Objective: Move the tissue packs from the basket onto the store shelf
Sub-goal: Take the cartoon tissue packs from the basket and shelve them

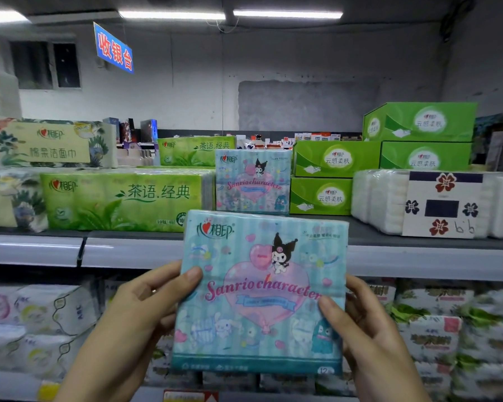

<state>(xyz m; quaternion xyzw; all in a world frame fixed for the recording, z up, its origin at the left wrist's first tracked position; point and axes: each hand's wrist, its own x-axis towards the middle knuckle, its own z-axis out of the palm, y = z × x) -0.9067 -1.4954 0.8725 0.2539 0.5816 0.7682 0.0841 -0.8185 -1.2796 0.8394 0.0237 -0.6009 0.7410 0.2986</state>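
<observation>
Holding pack up at shelf

Head view: left hand and right hand are gripping the blue tissue pack by its side edges, thumbs on front. It's sitting upright in front of the shelf lip, below a matching pack standing there.

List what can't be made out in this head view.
- Basket: outside the head view.
- Fingers of the left hand and right hand: hidden behind the tissue pack; only the thumbs show.
- Lower-shelf packs: blurred, labels unreadable.
- Small goods far behind the shelf: too small to identify.
</observation>
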